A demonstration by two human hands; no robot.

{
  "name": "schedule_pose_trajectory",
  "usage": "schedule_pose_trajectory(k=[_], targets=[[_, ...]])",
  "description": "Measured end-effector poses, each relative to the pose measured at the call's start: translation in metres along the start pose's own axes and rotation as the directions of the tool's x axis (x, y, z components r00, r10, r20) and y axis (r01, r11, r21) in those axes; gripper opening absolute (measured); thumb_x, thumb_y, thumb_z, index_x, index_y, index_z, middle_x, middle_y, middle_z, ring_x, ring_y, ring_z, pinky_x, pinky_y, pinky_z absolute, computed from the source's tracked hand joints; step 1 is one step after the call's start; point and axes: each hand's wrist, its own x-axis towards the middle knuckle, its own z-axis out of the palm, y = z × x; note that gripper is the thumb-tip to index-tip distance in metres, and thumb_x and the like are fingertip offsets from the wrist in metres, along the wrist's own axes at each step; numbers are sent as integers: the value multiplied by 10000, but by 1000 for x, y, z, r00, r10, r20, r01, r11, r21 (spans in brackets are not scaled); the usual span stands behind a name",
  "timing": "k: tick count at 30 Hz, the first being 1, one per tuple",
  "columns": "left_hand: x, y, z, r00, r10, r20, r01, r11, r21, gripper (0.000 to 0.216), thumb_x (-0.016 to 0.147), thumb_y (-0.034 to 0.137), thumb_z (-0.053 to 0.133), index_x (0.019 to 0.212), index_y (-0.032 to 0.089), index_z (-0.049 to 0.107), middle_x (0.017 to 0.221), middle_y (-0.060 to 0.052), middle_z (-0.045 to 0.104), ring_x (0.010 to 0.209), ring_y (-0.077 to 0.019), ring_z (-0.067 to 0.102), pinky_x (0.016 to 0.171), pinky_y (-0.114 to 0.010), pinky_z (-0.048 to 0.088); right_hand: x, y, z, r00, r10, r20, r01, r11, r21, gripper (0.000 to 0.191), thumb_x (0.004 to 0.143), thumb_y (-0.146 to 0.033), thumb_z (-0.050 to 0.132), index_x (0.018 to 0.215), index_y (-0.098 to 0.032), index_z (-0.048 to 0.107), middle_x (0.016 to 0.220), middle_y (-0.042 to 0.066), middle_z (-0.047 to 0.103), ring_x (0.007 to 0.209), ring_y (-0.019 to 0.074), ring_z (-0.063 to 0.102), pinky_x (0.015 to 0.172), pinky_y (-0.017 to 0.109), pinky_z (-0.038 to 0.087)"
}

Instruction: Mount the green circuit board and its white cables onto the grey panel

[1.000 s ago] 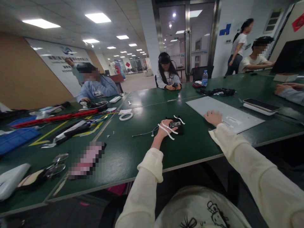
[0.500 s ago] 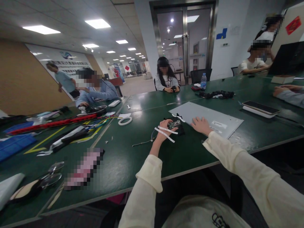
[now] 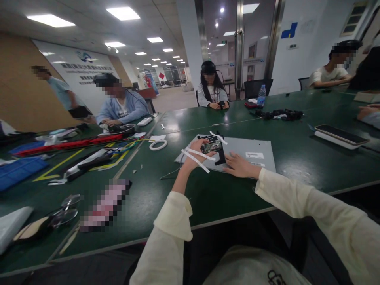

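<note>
My left hand [image 3: 193, 153] grips a circuit board [image 3: 209, 147] on a black frame [image 3: 220, 156], its fingers and thumb at the board's edges. The board is held over the left part of a flat grey panel [image 3: 261, 147], which bears white labels. White tape strips [image 3: 198, 160] cross my left hand and wrist, and another white strip [image 3: 218, 137] sits at the frame's top. My right hand [image 3: 242, 165] rests on the panel's front part with fingers stretched out, beside the frame's lower right corner. A thin cable [image 3: 170, 174] trails left from under my left hand.
On the left lie a tape roll [image 3: 158, 145], a pixelated pink object [image 3: 107, 206], eyeglasses [image 3: 67, 211] and a blue tray [image 3: 20, 171]. To the right are a phone [image 3: 341, 133] on a white box and black cabling [image 3: 279, 114]. Several people sit around the green table [image 3: 154, 198].
The grey panel has moved left and now lies beneath the circuit board. My right hand has shifted left and down with it. My left hand still holds the board, now slightly raised.
</note>
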Motion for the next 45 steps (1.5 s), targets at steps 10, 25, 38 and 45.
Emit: schedule_pose_trajectory(k=[10, 25, 38, 45], targets=[[-17, -5, 28, 998, -30, 46, 29, 999, 18, 495, 704, 440, 756, 1097, 205, 569, 1086, -47, 638, 1036, -230, 584, 944, -386, 453, -17, -25, -24, 935, -353, -41, 354, 914, 200, 495, 977, -460, 435, 1416, -243, 508, 1472, 67, 452, 1303, 247, 462, 1103, 409, 357], [-31, -14, 63, 987, -110, 120, 91, 985, 149, 452, 714, 479, 745, 1031, 200, 582, 1048, -71, 644, 1030, -264, 591, 922, -377, 449, -59, 90, -8, 982, 93, -167, -97, 995, -17, 554, 992, -463, 299, 1445, -186, 457, 1515, 101, 386, 1397, 259, 351, 1147, 450, 290], [-37, -21, 73, 993, -75, 94, 57, 981, 184, 477, 726, 458, 744, 1085, 192, 577, 1103, -85, 628, 1087, -273, 561, 993, -414, 409, -59, 96, -16, 988, 121, -95, -117, 992, 54, 563, 993, -485, 290, 1474, -225, 424, 1544, 61, 341, 1419, 259, 309, 1168, 441, 252], [-38, -2, 75, 991, -92, 97, 73, 980, 184, 470, 767, 441, 720, 1116, 158, 584, 1151, -117, 602, 1126, -269, 542, 1006, -407, 402, -64, 108, -18, 991, 108, -76, -104, 993, 55, 575, 989, -481, 296, 1473, -200, 426, 1545, 71, 337, 1422, 253, 306, 1174, 431, 240]])
